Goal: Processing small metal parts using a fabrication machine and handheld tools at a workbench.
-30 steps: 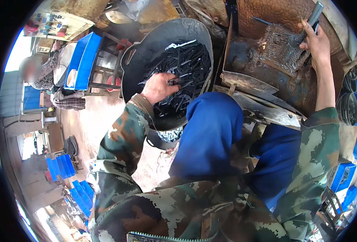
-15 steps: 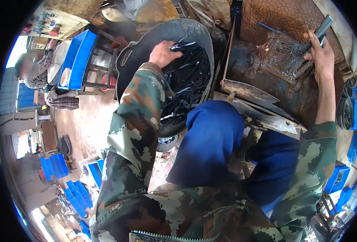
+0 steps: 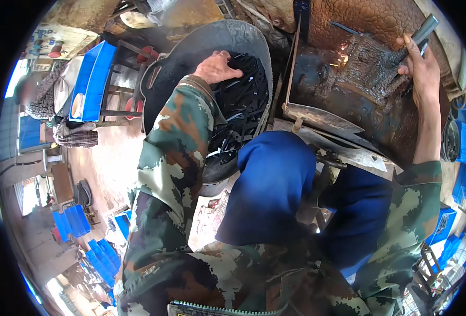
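My left hand (image 3: 216, 67) is over the pile of dark, narrow metal strips (image 3: 243, 100) in a big black tub (image 3: 175, 68). Its fingers and thumb are apart, and I see nothing held in it. Over at the right, my right hand (image 3: 424, 68) is closed round a grey metal tube (image 3: 426, 29). A thin dark piece also shows by its fingers; whether it is gripped I cannot tell. The tube slants down toward a rough, crusted block (image 3: 367, 66) in a rusty metal tray (image 3: 322, 117). An orange glow with sparks shows at the block's left side.
The tray's bent metal front edge lies just beyond my knees (image 3: 278, 179). A blue bin (image 3: 93, 79) stands on a frame at the far left, with a person (image 3: 46, 100) beside it. More blue bins (image 3: 70, 219) stand around the floor.
The shiny strips that were in my left hand are out of it, and its fingers have spread. Sparks at the crusted block have brightened. My right hand keeps its grip; the view has shifted slightly.
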### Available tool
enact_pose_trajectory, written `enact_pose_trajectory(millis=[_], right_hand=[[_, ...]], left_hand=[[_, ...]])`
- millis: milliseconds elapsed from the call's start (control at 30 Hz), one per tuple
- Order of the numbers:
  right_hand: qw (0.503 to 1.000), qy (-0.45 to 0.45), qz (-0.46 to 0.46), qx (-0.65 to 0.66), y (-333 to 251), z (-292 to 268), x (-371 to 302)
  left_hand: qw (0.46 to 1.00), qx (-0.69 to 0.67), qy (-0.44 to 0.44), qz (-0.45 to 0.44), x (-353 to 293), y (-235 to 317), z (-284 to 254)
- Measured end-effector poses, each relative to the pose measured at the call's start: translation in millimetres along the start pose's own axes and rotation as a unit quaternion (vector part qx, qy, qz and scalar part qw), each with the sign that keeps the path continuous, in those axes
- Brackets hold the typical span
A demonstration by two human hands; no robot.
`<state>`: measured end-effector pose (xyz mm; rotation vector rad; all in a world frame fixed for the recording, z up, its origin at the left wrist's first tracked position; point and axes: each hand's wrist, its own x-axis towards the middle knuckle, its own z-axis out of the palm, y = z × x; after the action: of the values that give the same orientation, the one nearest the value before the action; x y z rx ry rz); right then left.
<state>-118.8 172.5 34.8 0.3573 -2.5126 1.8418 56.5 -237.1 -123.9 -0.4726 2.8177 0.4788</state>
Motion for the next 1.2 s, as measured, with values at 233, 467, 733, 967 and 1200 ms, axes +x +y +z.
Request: enact_pose_trajectory(millis=[233,467,733,967,1200], right_hand=[[1.000,-0.005,-0.007,0.011,0,10,0],[1.000,-0.006,-0.005,-0.025,2,2,2],[1.000,-0.004,-0.011,-0.018,9,5,6],[0.999,-0.018,-0.016,-0.029,17,-6,10],[0.999,-0.035,-0.015,-0.025,15,-1,9]], left_hand=[[0.998,0.044,0.043,-0.012,-18,-2,-11],[0.995,0.068,-0.041,-0.065,-16,26,-17],[0.995,0.075,-0.038,-0.048,-18,22,-17],[0.990,0.113,-0.031,-0.072,-16,35,-20],[0.994,0.018,0.061,-0.087,-29,-44,-38]])
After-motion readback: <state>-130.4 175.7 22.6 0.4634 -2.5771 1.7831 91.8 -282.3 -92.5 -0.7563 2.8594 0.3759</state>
